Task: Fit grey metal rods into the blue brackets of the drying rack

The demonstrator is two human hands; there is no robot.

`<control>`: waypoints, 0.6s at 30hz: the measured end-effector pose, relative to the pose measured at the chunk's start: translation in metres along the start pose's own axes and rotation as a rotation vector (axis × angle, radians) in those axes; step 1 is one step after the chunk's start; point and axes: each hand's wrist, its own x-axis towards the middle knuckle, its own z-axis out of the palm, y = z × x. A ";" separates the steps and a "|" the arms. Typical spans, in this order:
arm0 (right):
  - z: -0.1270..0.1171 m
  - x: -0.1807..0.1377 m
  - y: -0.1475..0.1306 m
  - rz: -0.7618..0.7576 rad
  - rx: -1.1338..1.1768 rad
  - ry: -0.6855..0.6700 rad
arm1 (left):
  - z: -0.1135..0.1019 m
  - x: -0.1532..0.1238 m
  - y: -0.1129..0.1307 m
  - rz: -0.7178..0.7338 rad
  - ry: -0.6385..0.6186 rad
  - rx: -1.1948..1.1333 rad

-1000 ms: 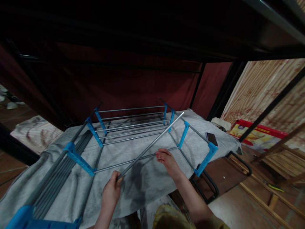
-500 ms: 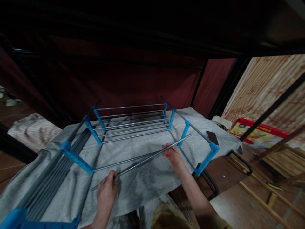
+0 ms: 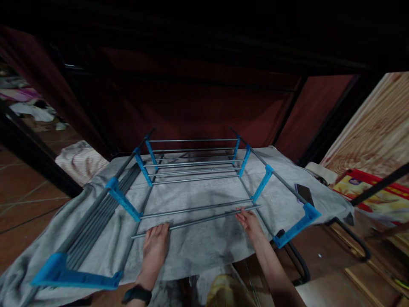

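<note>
A rack frame of grey metal rods and blue plastic brackets (image 3: 123,204) lies flat on a grey cloth (image 3: 204,243) over a table. A loose grey rod (image 3: 198,221) runs nearly level just in front of a fitted rod (image 3: 194,209). My left hand (image 3: 155,243) grips the loose rod near its left end. My right hand (image 3: 249,221) holds it near its right end, close to the right side rail.
A dark phone (image 3: 304,194) lies on the cloth at the right. A bundle of spare grey rods (image 3: 96,213) lies along the left side. A red and yellow box (image 3: 367,192) and black metal posts stand at the right. Dark red fabric hangs behind.
The loose rod swung down from a steep diagonal to lie nearly level beside the fitted rod. Both hands moved with it, and the view shifted left.
</note>
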 end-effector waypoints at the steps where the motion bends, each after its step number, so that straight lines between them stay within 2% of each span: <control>1: -0.004 0.002 0.002 0.013 -0.005 0.002 | 0.002 0.000 -0.001 0.010 -0.009 0.002; 6: -0.019 0.011 0.006 0.056 -0.046 -0.008 | 0.010 0.002 -0.003 0.018 -0.087 -0.008; 11: -0.035 0.023 0.006 0.096 -0.068 0.019 | 0.005 0.003 -0.002 -0.016 -0.120 -0.027; 18: -0.055 0.040 0.010 0.075 -0.139 -0.039 | 0.009 0.008 -0.001 -0.024 -0.155 0.123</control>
